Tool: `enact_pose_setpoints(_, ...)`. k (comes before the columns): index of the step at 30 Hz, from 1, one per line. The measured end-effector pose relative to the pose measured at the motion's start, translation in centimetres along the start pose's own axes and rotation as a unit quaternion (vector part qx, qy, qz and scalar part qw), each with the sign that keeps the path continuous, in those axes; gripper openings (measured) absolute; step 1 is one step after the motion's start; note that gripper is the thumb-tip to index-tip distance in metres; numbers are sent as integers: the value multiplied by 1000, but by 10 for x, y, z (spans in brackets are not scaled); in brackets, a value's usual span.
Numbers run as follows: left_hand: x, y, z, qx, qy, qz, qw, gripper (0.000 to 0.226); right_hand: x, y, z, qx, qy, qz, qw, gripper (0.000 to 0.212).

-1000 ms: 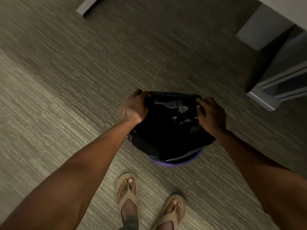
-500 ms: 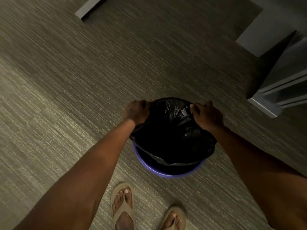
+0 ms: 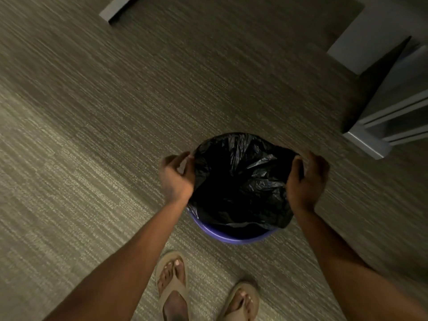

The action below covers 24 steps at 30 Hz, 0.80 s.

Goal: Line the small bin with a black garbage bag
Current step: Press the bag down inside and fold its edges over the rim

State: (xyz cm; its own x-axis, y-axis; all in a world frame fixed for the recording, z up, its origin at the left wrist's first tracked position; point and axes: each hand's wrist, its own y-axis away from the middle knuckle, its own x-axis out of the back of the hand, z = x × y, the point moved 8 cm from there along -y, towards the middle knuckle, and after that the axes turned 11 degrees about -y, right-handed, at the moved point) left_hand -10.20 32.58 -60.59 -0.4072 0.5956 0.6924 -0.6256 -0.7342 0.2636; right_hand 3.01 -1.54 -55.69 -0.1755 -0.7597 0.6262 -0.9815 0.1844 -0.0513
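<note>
While the small bin (image 3: 234,236) stands on the carpeted floor (image 3: 92,135), the black garbage bag (image 3: 240,181) is held open over it.

The bag's edge is pinched at the left by the left hand (image 3: 177,176) and at the right by the right hand (image 3: 305,179); the near purple rim is left uncovered. Two sandalled feet (image 3: 173,288) are seen just below the bin.

hands (image 3: 177,176) (both) gripping bag (image 3: 240,179), bin (image 3: 231,236) — carpet (image 3: 92,112)
</note>
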Motion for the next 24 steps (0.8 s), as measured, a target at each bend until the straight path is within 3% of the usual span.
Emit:
enact_pose_setpoints(2,-3,24,-4,-31,-63,-58,996,44,5,26,13,-57,10,-20,998,46)
enact_pose_setpoints(6,-8,55,-16,-50,-106,-126,985,58,-11,73,38,-144,-45,-129,980,82)
enact_pose_setpoints(11,-16,53,-29,-60,-113,-170,977,77,-20,81,82,-249,-96,-106,958,66)
enact_pose_setpoints(15,-20,56,-46,-98,-156,-217,959,109,-28,94,115,-391,-219,-103,888,77)
enact_pose_setpoints(19,-19,68,-60,-138,-154,-230,951,114,-25,95,111,-385,-241,-135,881,83)
enact_pose_setpoints(21,-9,76,-59,-100,-122,-176,972,114,-16,92,104,-352,-249,-82,898,82)
enact_pose_setpoints(24,9,103,-49,-38,-59,-72,995,101,16,97,88,-274,-144,49,950,55)
